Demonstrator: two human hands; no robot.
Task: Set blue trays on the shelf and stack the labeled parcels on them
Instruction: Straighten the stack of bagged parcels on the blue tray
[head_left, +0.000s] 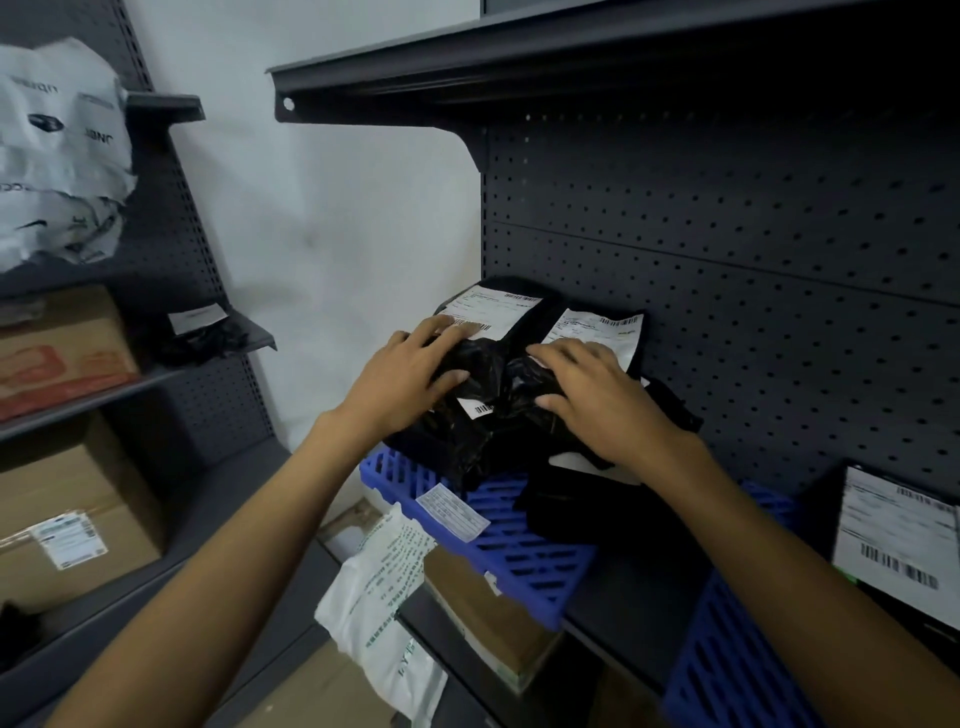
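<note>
A blue slatted tray lies on the dark shelf, its front left corner over the shelf edge. On it sits a pile of black plastic parcels with white barcode labels. Two more labelled black parcels lie flat behind the pile. My left hand rests on the top parcel's left side, fingers spread. My right hand presses on its right side. A second blue tray lies at the lower right, with a black parcel with a large white label behind it.
A perforated dark back panel and an upper shelf bound the bay. Below the shelf lie cardboard boxes and a white mailer bag. The left rack holds boxes and a white bag.
</note>
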